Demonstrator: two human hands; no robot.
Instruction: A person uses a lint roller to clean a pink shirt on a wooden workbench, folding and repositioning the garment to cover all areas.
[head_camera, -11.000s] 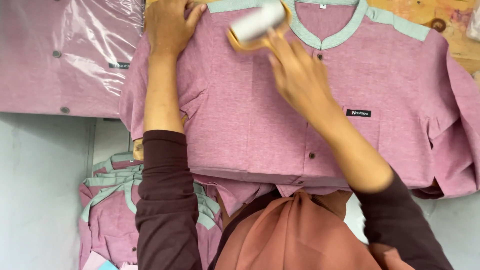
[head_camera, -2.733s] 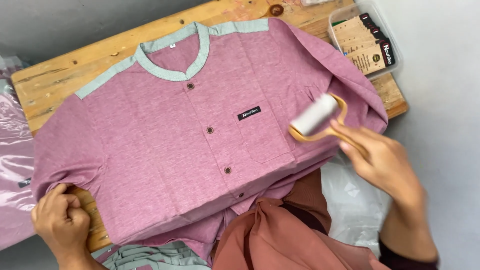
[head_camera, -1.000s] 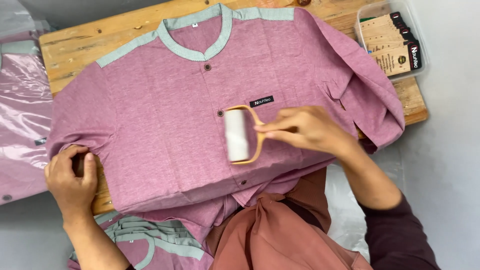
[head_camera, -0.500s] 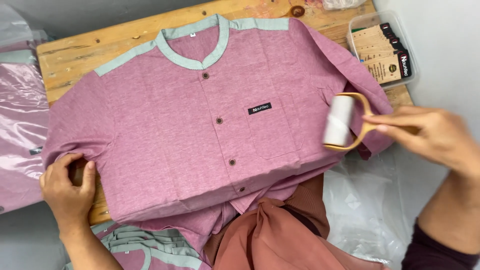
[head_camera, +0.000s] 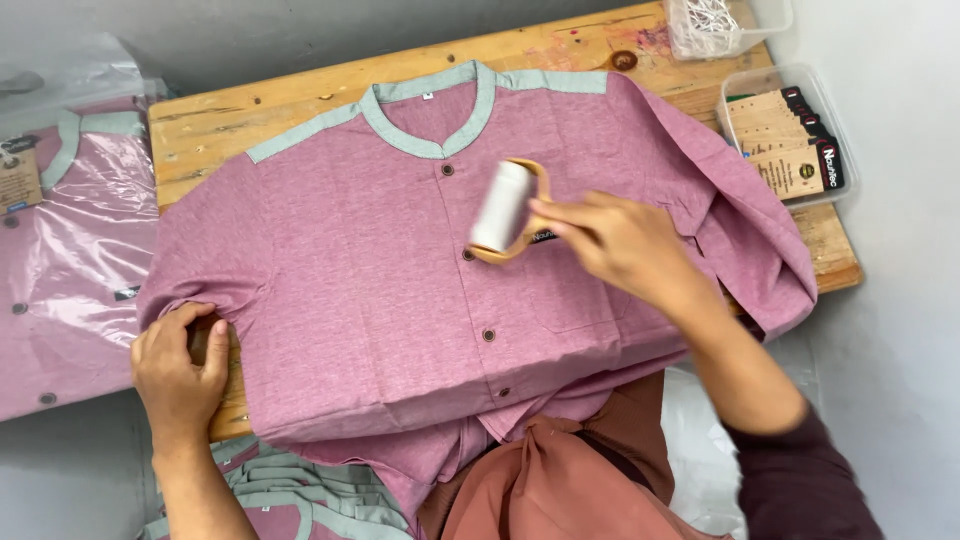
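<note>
The white lint roller with a tan wooden frame (head_camera: 503, 208) has been carried by the right hand (head_camera: 618, 243) from the pink shirt's (head_camera: 380, 290) right edge to its chest, beside the button placket.

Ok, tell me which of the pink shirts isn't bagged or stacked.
The pink shirt spread flat on the wooden table. The right hand runs a lint roller over it; another lies in plastic, others are folded in a pile.

White lint roller (head_camera: 503, 206) lies on flat pink shirt's (head_camera: 380, 290) chest.

one pink shirt (head_camera: 380, 280) on the table, one lint roller (head_camera: 503, 207), two clear tubs (head_camera: 790, 130).
</note>
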